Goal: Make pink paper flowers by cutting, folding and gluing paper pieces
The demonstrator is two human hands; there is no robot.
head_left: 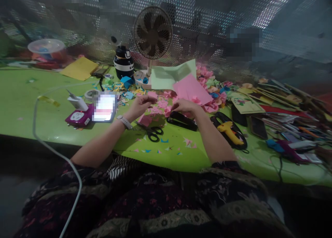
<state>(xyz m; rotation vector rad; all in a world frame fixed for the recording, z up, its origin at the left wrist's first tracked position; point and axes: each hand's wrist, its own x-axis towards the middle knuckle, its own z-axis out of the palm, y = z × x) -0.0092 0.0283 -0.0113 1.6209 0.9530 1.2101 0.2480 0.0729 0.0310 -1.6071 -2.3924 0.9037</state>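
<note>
Pink paper cuttings [156, 110] lie heaped on the green table between my two hands. My left hand [142, 105], a pale watch on its wrist, hovers over their left side with fingers loosely bent and apart. My right hand [184, 106] is at their right side, its fingers closed on a small pink paper piece [167, 111], partly hidden. Under the right hand lies a black stapler [181, 121]. Scissors [153, 133] with black handles rest below the left hand, near a folded pink paper [145, 120].
A lit phone [104, 107] and a purple socket box [79, 117] are at left, with a white cable. Behind stand a fan [153, 32] and a dark bottle [123, 63]. Pink sheet [192, 89], yellow glue gun [229, 131] and paper piles lie right.
</note>
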